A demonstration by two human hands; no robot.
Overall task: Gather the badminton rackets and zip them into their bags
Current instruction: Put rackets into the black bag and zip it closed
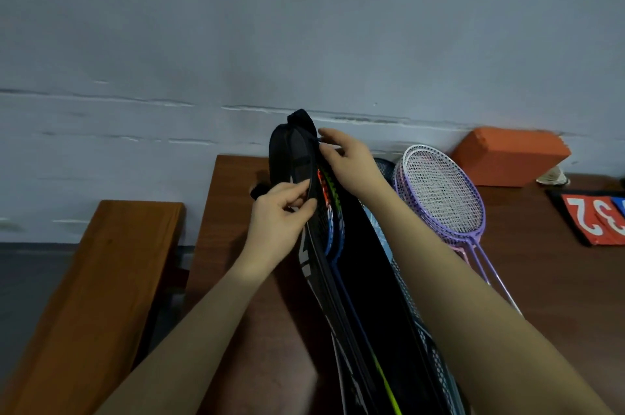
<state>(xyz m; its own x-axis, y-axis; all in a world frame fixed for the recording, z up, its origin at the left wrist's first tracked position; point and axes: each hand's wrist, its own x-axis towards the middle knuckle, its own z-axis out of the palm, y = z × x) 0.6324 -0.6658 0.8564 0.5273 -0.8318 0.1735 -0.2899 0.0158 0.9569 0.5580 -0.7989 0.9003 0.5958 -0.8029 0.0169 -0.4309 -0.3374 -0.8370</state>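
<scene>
Both your hands are on the black bag, half open on the table.

Your left hand (pixel 282 211) pinches the bag (pixel 358 279) edge; your right hand (pixel 348 160) pinches near the top, fingers curled, likely on the zipper pull. Blue rackets (pixel 333 228) sit inside. Purple rackets (pixel 443 194) lie just right of the bag on the table (pixel 541 279), near an orange block (pixel 510 155).

Your only view comes from the head camera (wide-angle, edges bent), looking forward and down along both forearms. It sits close over the desk (pixel 257 306), which fills the lower frame; the wall (pixel 304 25) fills the upper half.
</scene>
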